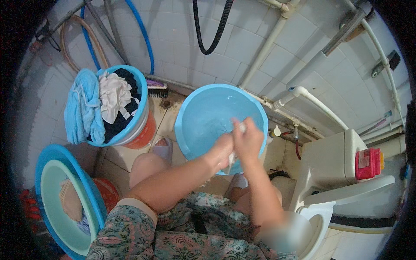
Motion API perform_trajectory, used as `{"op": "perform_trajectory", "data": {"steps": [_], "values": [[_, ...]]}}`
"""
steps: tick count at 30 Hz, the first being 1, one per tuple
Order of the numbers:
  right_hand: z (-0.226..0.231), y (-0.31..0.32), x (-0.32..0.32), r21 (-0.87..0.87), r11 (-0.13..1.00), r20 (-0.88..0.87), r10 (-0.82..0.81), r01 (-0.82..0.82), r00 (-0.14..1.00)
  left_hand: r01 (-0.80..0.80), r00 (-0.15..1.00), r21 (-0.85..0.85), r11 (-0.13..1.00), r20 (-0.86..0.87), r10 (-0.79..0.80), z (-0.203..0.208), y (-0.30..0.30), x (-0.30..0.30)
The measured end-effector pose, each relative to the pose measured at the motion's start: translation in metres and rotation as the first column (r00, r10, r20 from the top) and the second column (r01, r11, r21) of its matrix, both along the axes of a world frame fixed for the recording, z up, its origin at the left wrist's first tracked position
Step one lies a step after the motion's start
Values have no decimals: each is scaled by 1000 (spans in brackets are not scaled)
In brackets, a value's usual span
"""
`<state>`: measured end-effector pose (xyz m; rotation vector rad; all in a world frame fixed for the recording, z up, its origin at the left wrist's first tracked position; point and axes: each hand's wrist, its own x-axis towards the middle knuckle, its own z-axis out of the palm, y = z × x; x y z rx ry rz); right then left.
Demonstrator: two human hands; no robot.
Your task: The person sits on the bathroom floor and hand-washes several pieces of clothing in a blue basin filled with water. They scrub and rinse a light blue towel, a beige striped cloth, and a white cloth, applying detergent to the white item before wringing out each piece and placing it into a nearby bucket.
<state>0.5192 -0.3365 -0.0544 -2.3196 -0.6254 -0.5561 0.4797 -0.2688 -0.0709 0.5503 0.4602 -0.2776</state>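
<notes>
Over the near right part of a light blue basin [199, 113], my two hands are pressed together around a small wet-looking white cloth [232, 158]. My left hand [220, 151] is closed on its lower part. Just right of it, my right hand [250, 139] grips the same cloth, a bit of which shows above the fingers. Most of the cloth is hidden in my fists, so its kind cannot be told. The basin stands on the floor beyond my knees and seems to have water in it.
At the left, a blue tub [143, 86] of clothes stands on a bucket, a blue towel [84, 108] over its edge. Nearer are nested basins [43, 203] with cloths. A brush [157, 89] lies by the wall. A toilet [318, 221] with a red jar [367, 164] stands right.
</notes>
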Motion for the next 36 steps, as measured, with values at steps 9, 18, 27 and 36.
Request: {"op": "perform_trajectory", "data": {"steps": [9, 18, 27, 36], "values": [[10, -18, 20, -2, 992, -300, -124, 130, 946, 181, 980, 100, 978, 62, -187, 11, 14, -7], [-3, -26, 23, 601, 799, -133, 138, -30, 981, 268, 886, 197, 943, 333, -322, 22, 50, 3], [-5, -42, -4, 538, 843, -645, 421, -12, 638, -11, 928, 161, 987, 369, -50, 34, 56, 6], [-12, -38, -6, 605, 780, -539, 549, -161, 638, -109, 981, 462, 880, 195, 19, 29, 52, 4]]}}
